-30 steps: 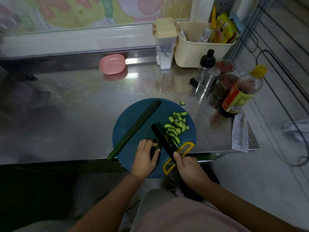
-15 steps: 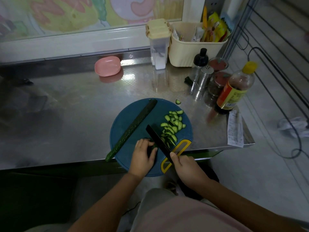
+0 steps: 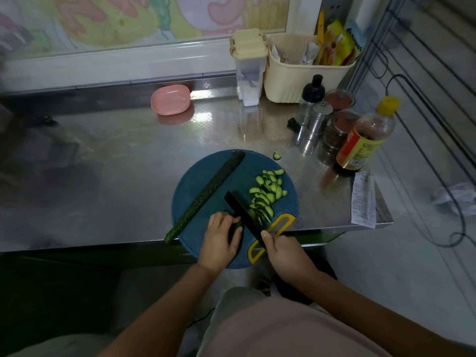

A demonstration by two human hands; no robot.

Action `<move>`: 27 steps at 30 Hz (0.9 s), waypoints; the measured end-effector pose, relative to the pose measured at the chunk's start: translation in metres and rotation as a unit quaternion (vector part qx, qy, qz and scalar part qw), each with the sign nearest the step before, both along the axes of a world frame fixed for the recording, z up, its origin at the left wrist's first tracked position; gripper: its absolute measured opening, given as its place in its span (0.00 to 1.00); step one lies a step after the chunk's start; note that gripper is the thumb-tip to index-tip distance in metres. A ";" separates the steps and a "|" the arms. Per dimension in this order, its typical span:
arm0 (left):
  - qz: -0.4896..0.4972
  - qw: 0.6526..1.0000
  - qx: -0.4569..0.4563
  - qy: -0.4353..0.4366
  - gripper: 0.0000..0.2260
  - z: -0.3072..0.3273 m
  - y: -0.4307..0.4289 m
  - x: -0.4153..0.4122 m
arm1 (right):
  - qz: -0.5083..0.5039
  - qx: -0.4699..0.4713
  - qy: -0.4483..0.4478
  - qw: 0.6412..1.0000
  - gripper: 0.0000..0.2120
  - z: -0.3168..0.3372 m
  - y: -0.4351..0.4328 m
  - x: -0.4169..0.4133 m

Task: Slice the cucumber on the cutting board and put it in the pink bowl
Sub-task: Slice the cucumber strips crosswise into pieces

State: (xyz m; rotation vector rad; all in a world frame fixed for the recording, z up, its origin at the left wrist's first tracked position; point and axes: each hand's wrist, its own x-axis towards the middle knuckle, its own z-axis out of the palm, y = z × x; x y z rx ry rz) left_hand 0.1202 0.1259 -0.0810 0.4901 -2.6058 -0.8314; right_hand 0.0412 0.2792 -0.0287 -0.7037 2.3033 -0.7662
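Left hand (image 3: 219, 237) curled over cucumber stub (image 3: 239, 224), pinning it to cutting board (image 3: 247, 168); right hand (image 3: 286, 253) wrapped round knife (image 3: 242, 210) handle, blade beside left fingers. Slices (image 3: 268, 194) beyond blade; uncut half (image 3: 206, 197) left of both hands; pink bowl (image 3: 170, 99) well ahead. Stub likely firm, wet, slippery: grip skin side

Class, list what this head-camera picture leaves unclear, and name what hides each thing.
1. Head view: the cucumber piece being cut is mostly covered by the left hand and knife blade.
2. Head view: the knife handle is buried in the right hand.
3. Head view: print on the receipt is too small and blurred.
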 end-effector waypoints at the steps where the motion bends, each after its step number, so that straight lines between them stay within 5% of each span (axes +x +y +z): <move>1: 0.001 1.000 -0.007 -0.004 0.14 0.000 0.001 0.000 | -0.006 -0.003 0.001 1.000 0.25 0.000 0.000 -0.001; 27: 0.013 1.000 -0.002 0.008 0.11 0.001 0.000 0.001 | 0.039 0.005 0.016 0.999 0.26 0.006 0.001 -0.011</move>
